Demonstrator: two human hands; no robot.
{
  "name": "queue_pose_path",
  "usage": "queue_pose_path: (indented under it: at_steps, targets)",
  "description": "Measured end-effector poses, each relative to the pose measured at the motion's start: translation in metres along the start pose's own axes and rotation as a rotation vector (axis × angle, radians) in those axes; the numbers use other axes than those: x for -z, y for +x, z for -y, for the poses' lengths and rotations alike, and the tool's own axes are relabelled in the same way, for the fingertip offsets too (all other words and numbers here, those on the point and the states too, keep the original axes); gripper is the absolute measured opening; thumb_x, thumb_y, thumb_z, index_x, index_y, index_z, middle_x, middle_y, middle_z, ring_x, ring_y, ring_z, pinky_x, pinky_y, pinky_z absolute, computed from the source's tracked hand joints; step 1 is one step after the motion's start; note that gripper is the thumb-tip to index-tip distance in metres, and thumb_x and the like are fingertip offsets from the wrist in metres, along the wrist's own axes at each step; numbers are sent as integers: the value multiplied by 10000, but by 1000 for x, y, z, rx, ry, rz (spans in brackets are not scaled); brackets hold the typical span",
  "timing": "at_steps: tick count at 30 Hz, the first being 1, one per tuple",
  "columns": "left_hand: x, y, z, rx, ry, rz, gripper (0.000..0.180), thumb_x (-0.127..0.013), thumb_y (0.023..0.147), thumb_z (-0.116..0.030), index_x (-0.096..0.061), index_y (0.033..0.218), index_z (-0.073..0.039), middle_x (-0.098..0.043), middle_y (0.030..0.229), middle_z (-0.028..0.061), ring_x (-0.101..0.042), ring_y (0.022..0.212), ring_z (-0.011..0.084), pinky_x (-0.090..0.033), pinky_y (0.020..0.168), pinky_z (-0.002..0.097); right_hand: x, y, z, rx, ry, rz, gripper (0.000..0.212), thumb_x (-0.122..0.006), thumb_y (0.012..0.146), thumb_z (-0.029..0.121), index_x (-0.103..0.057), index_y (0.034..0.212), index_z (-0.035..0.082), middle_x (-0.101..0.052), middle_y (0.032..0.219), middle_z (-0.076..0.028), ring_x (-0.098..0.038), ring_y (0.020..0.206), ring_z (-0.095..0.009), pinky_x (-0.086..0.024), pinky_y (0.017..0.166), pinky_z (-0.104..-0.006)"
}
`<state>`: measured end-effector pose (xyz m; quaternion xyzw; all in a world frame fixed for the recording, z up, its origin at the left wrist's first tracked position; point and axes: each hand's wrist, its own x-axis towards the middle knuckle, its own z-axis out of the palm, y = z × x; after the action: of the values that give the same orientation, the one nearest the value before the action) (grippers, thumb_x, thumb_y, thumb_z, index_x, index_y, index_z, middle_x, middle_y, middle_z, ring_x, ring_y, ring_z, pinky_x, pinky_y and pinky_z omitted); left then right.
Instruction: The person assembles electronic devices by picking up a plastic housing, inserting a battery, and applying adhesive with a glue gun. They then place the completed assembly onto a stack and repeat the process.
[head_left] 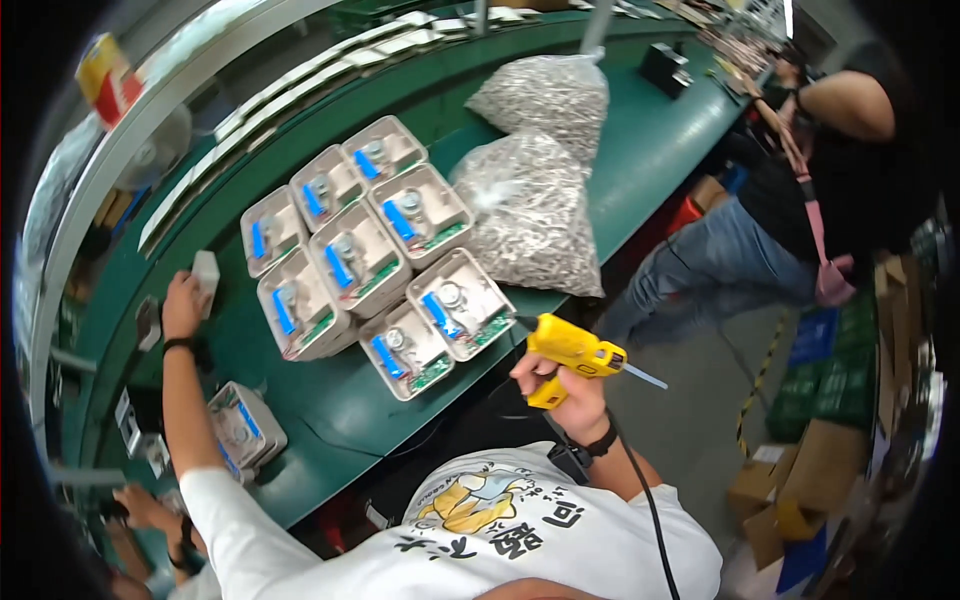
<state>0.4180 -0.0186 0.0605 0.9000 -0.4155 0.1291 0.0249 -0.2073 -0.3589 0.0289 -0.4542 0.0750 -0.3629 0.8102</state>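
My right hand point(572, 400) is wrapped round the handle of a yellow hot glue gun point(575, 345). A pale glue stick point(645, 376) pokes out of its back and its black cable runs down past my wrist. The gun's nozzle points toward the nearest of several white plastic housings point(462, 300), each with a blue battery, a round metal part and a green circuit board inside. At the far left my left arm is stretched out, and my left hand point(183, 305) closes on a small white box-shaped part point(205, 275) over the green table point(370, 425).
Two clear bags of small silvery parts point(530, 210) lie beyond the housings. More housings point(245, 425) are stacked at the lower left, near another person's hands point(145, 508). A person in jeans point(710, 245) stands at right. Cardboard boxes point(800, 480) sit on the floor.
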Motion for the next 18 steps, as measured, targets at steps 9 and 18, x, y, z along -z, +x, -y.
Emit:
queue_pose_path:
  at_steps: [9,18]
  targets:
    - [157,-86,-164,48,-287,-303,227,-668,1038,-146,-578,1179,9,-597,1201,181,-641,1009,331,-520,893,402,-17,-6,-2,-111,31,118,285,-626,1021,299,-657,1136,40,-731,1166,-291,-677,882,-260,-550,817,-372]
    - [215,-212,-281,-20,-487,-233,181,-769,917,-82,-679,1058,-12,-622,1301,187,-644,1089,334,-524,930,405,-19,-12,-1,-81,14,169,285,-592,1027,342,-629,1092,66,-704,1090,-236,-613,838,-242,-525,758,-371]
